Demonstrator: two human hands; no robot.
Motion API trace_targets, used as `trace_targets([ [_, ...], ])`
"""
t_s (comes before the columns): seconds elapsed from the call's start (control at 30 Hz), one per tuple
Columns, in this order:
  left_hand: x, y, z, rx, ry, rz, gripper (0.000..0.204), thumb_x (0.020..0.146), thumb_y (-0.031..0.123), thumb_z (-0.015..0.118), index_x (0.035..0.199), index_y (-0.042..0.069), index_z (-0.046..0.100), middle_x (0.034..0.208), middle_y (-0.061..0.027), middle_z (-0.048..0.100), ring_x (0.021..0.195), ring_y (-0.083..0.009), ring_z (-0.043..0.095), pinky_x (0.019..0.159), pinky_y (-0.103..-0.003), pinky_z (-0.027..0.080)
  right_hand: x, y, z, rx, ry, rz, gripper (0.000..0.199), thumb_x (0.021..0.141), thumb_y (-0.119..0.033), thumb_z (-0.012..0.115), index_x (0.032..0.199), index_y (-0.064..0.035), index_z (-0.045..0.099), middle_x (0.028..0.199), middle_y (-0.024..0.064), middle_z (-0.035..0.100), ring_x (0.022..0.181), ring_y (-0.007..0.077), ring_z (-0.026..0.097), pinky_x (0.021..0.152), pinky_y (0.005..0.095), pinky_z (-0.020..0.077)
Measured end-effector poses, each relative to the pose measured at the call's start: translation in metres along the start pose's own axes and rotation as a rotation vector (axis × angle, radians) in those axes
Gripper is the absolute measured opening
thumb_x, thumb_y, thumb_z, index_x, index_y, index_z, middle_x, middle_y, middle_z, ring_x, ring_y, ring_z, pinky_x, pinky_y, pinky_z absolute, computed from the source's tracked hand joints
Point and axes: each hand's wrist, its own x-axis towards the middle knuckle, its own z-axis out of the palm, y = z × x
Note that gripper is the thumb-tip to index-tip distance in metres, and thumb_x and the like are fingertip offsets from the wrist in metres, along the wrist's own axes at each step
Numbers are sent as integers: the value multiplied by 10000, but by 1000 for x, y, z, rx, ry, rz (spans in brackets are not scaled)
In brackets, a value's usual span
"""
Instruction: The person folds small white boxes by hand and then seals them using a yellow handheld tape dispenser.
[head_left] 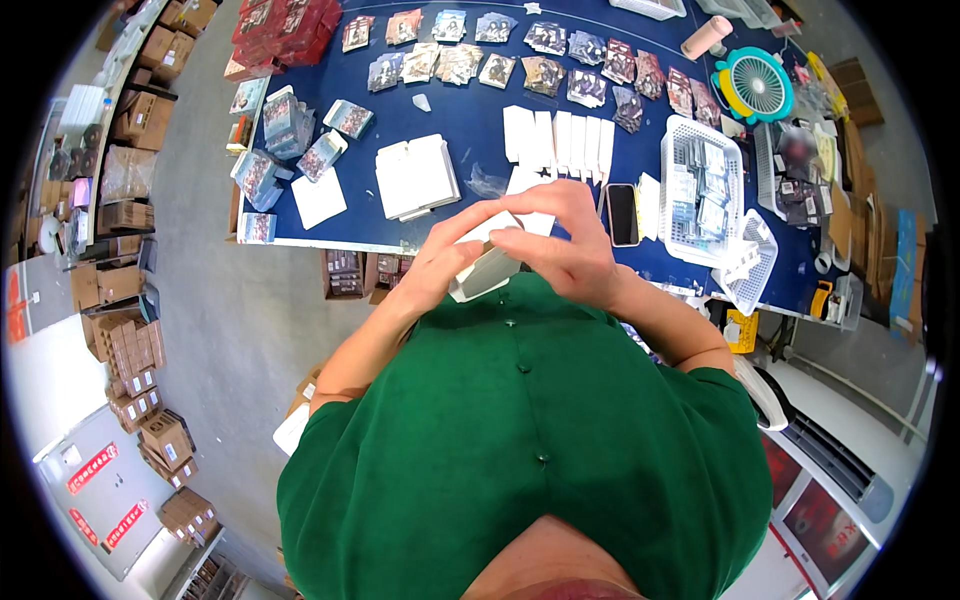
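Observation:
At the table's near edge, in front of my green shirt, both hands hold a small white box (486, 274). My left hand (441, 258) has its fingers and thumb closed on the box's left side. My right hand (572, 248) arches over the top and right side, its thumb pressed to the upper edge. The fingers hide part of the box, and whether it holds anything cannot be made out. Just beyond the hands lie a stack of flat white cartons (412, 178), a crumpled clear wrapper (487, 182) and a row of narrow white boxes (563, 140).
On the blue table (400, 232), several piles of picture cards (458, 63) line the far side. Wrapped card packs (288, 125) sit at left beside red boxes (285, 35). Rightward are a phone (623, 214), a white basket (668, 225) of packs and a teal fan (757, 82).

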Motion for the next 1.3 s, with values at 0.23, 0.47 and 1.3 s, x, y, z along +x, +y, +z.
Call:
trace_targets([
  [0.23,-9,-9,2,-116,96,-71,729,1035,550,235,1335,-52,515,1070,-88,665,989,-138,601,827,-267,466,11,-1,-4,-55,-121,-90,470,616,-259,812,1055,-135,700,1102,-9,645,997,202,583,821,368,433],
  [0.47,-9,-1,7,-117,69,-89,886,967,705,244,1332,-54,519,1120,-111,656,1010,-161,603,876,-290,469,12,3,-12,87,-230,-34,388,664,-207,832,1020,-130,699,1029,9,627,988,219,570,795,359,437],
  [1.3,33,-21,-3,-174,-103,-108,751,753,154,775,1413,-10,457,1255,-99,610,1163,-167,577,996,-313,444,-27,35,-4,543,-100,479,140,843,-38,726,960,-26,651,1267,129,560,978,164,595,783,286,506],
])
